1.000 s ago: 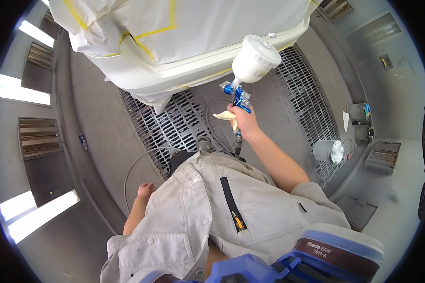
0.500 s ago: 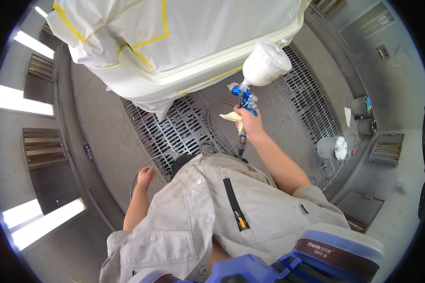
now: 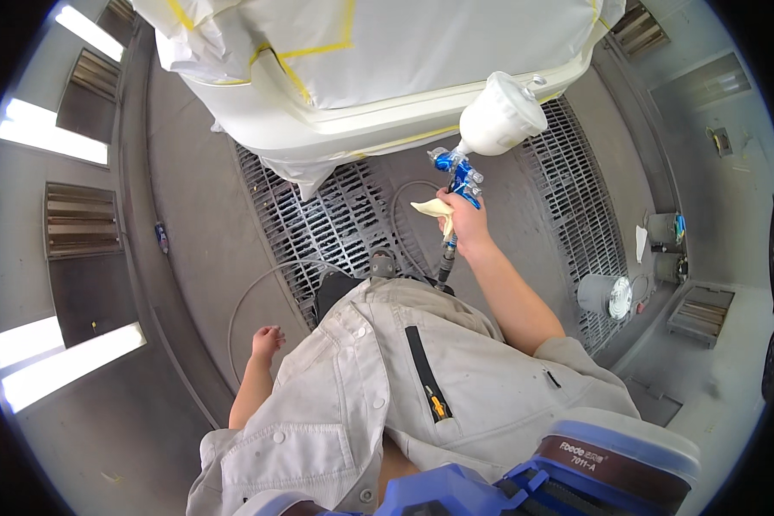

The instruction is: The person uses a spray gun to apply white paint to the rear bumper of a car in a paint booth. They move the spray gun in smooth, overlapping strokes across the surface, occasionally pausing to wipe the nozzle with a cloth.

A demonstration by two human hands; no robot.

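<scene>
My right hand point(image 3: 466, 222) is wrapped round the handle of a blue spray gun point(image 3: 463, 176). On top of the gun a white paint cup point(image 3: 500, 116) leans to the right. A pale yellow cloth point(image 3: 433, 209) is tucked between that hand and the handle. Just beyond the gun is a white car bumper point(image 3: 335, 129), with white masking sheet point(image 3: 439, 52) and yellow tape point(image 3: 318, 50) above it. Low at my left side, my left hand point(image 3: 267, 342) has its fingers curled in, with nothing visible in them.
A thin air hose point(image 3: 242, 301) loops over the floor near my feet. Metal floor grates point(image 3: 576, 189) run along both sides. A paint-covered bucket point(image 3: 598, 295) stands at the right, and smaller cans point(image 3: 662, 228) sit by the right wall. Bright lamps point(image 3: 52, 129) line the left wall.
The view has shifted, so the bumper sits farther right and higher. The spray gun stays in my right hand and hangs slightly farther left along the bumper. My left hand appears slightly lower.
</scene>
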